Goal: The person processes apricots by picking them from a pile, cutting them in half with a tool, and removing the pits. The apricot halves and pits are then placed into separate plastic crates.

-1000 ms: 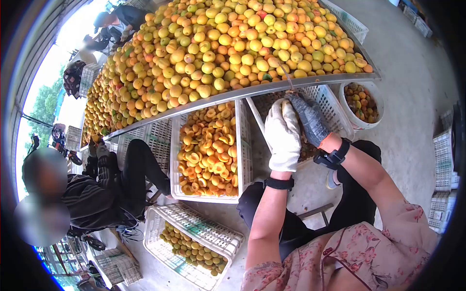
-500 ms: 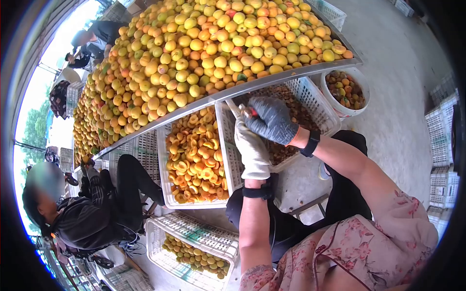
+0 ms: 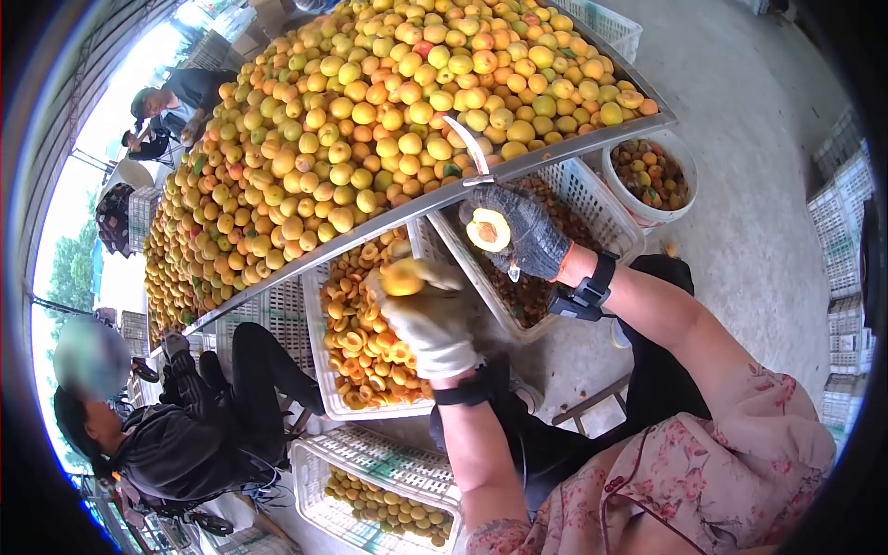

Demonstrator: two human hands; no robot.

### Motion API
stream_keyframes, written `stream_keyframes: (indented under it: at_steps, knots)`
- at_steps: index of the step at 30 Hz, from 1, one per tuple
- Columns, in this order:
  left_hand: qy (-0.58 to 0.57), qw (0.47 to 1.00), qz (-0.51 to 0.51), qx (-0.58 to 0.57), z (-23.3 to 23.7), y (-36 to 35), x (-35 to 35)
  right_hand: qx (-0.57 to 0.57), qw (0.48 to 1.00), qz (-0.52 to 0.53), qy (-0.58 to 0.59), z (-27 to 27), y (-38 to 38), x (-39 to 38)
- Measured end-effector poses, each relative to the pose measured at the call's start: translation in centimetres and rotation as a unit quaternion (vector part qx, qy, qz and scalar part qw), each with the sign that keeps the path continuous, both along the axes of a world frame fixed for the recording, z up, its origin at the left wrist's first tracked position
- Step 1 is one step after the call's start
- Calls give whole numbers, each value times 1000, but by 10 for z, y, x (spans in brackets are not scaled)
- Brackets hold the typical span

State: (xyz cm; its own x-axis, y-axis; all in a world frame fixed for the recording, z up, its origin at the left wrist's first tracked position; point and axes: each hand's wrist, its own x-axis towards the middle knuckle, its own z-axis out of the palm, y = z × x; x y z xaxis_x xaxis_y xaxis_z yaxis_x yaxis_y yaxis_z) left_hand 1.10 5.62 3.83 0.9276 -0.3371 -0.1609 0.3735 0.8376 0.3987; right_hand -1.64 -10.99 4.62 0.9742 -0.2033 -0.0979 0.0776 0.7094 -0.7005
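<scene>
My left hand (image 3: 427, 310), in a white glove smeared by motion, is over the crate of apricot halves (image 3: 356, 347). An apricot half (image 3: 402, 277) sits at its fingers. My right hand (image 3: 527, 227), in a grey knitted glove, is closed round a knife, whose curved blade (image 3: 472, 148) points up past the metal table edge. That same hand also holds an apricot half (image 3: 487, 229), cut face toward me, with what looks like the pit in it. Below my right hand stands a crate of brown pits (image 3: 592, 208).
Whole apricots (image 3: 370, 111) are heaped on a metal-edged table (image 3: 370, 221). A white bucket (image 3: 690, 190) of fruit stands at the right. Another crate (image 3: 370, 453) with apricots is on the floor. A person in black (image 3: 185, 425) sits at the left; another (image 3: 190, 92) is farther back.
My hands were together at the knife and have parted. The left moved left and down over the halves with an apricot half; the right now shows the blade upright and another half.
</scene>
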Motion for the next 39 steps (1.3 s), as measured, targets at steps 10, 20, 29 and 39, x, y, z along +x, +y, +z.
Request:
stream_keyframes:
  at_steps: [10, 20, 29, 39]
  knots:
    - [-154, 890, -59, 426, 20, -35, -37, -131, 985, -114, 7, -37, 28, 24]
    - [-55, 967, 60, 242, 22, -33, -23, -33, 999, -39, -9, 21, 6, 12]
    - [-29, 987, -108, 115, 15, -52, -32, 86, 992, -23, -88, 47, -2, 3]
    - [-25, 989, -7, 149, 10, -67, -42, 43, 993, -90, -71, 47, 10, 0]
